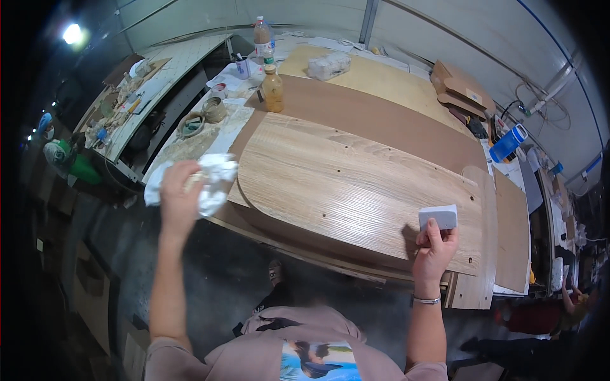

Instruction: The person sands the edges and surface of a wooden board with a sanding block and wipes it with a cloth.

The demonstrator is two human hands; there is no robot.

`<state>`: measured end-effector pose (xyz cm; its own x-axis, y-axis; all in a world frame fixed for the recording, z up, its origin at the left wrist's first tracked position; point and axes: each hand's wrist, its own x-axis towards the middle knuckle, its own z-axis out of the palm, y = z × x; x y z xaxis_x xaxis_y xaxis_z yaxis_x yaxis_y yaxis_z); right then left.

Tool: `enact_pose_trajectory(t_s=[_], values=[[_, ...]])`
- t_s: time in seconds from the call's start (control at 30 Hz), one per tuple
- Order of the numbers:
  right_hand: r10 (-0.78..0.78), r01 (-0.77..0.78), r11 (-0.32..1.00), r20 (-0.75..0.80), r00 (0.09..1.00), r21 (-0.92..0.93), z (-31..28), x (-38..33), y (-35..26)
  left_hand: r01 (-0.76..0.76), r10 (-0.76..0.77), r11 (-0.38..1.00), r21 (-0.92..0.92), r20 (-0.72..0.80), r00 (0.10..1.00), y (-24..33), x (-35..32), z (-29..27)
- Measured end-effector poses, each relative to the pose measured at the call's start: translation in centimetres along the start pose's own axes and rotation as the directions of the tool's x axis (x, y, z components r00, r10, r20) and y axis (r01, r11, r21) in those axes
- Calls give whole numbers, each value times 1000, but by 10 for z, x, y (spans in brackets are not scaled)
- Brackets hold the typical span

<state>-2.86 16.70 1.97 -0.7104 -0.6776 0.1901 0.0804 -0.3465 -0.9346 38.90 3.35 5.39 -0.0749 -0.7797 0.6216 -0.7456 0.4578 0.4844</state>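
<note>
A long wood-grain panel [356, 178] with one rounded end and several small dark holes lies on the workbench in front of me. Off its rounded left end, my left hand [181, 187] grips a crumpled white cloth [219, 171], slightly smeared by motion. Over the panel's right part, my right hand [436, 244] pinches a small pale grey-white block [438, 217] between thumb and fingers. The block's exact kind does not show. Its holder's hand casts a shadow on the panel surface.
Behind the panel stand a bottle of yellowish liquid [273, 89], a taller clear bottle [262, 38] and a cup [243, 67]. Open tins [192, 124] sit at the bench's left. A blue bottle [508, 143] and a cardboard box [467, 92] are at right. Another person [572, 305] shows far right.
</note>
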Motion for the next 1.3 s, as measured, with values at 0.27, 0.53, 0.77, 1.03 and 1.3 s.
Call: enact_pose_trajectory(t_s=[0.27, 0.53, 0.77, 1.03, 1.3], values=[[20, -20, 1000, -19, 1000, 9, 24, 3, -2, -593, 633, 773, -226, 328, 701, 57, -2, 54], [-190, 194, 969, 41, 981, -156, 106, -13, -2, -300, 300, 895, -329, -53, 952, 4, 87, 22], [-234, 238, 901, 54, 971, -364, 185, -5, 61, -590, 792, 605, -535, 330, 513, -25, 81, 84], [-216, 212, 800, 61, 975, -560, 189, -13, 49, -613, 794, 542, -575, 113, 597, -32, 129, 70], [-165, 190, 854, 95, 982, -484, 195, -22, 55, -656, 682, 732, -187, 207, 702, -167, 233, 192]])
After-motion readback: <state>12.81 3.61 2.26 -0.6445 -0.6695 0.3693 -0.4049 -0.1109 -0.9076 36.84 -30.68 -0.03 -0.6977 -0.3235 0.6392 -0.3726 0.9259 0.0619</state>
